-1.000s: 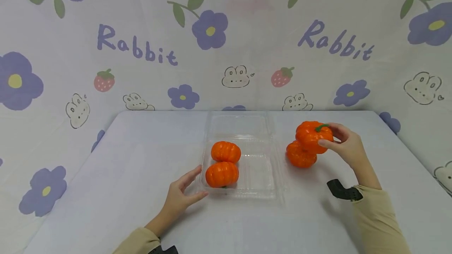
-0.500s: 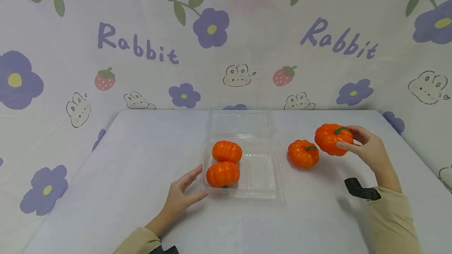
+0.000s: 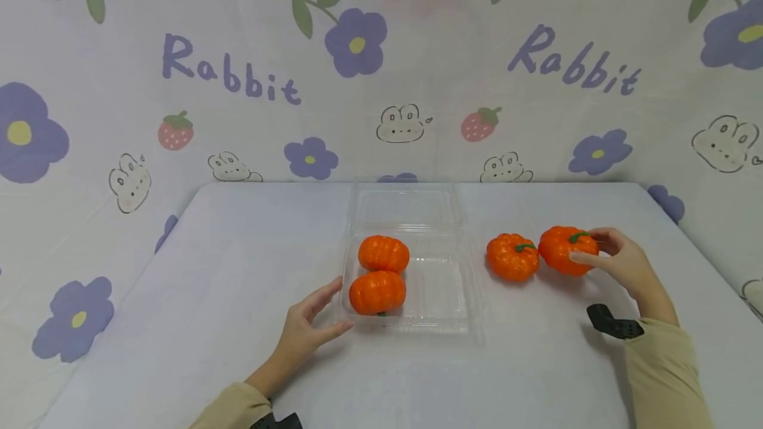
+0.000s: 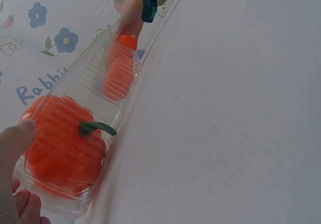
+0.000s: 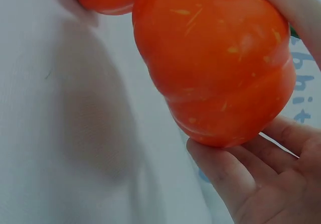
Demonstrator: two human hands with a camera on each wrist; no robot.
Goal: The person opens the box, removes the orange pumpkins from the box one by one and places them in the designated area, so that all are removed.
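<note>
In the head view my right hand (image 3: 621, 265) holds an orange toy pumpkin (image 3: 565, 251) with a green stem, thumb on its near side and fingers behind. A second pumpkin (image 3: 511, 257) stands right beside it on its left. The right wrist view shows the held pumpkin (image 5: 215, 68) large between thumb and fingertips. At the left corner of a clear plastic hinged box (image 3: 438, 320), my left hand (image 3: 304, 330) rests with spread, relaxed fingers and thumb along the walls. Two more pumpkins (image 3: 381, 253) (image 3: 377, 293) lie in the box's left half, one behind the other.
The box's clear lid (image 3: 405, 207) lies folded back toward the rear edge of the white table (image 3: 238, 250). A cloth backdrop (image 3: 429, 71) with flowers and rabbits rises behind the table. Each sleeve carries a black wrist mount (image 3: 614, 323).
My right hand has carried its pumpkin rightward, off from in front of the other pumpkin, then lowered it close beside that one. My left hand stays at the box corner.
</note>
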